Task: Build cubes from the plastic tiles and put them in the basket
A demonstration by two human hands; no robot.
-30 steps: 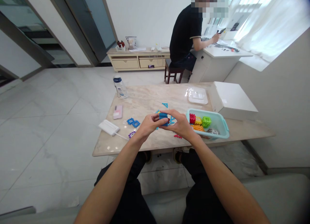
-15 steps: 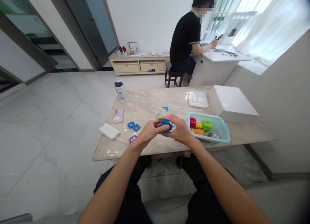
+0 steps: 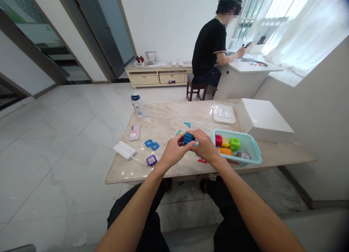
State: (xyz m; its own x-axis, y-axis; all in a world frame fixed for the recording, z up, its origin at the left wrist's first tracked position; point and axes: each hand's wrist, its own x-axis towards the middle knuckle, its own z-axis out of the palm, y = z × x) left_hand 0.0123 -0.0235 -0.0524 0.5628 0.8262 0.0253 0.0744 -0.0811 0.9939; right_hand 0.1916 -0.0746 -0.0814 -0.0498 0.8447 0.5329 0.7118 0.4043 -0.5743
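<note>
White power pack (image 3: 124,150) far left of grip, cable trailing toward purple block (image 3: 151,159). Blue lattice tiles (image 3: 151,144) just beyond left hand (image 3: 172,154). Left hand and right hand (image 3: 205,147) both closed on blue block (image 3: 188,138), held over marble table (image 3: 163,114). Block looks light, stiff plastic; ridged sides should give good hold at edges. Nothing between hands. Teal basket (image 3: 255,148) of colored blocks just right of grip, clear of hands.
</note>
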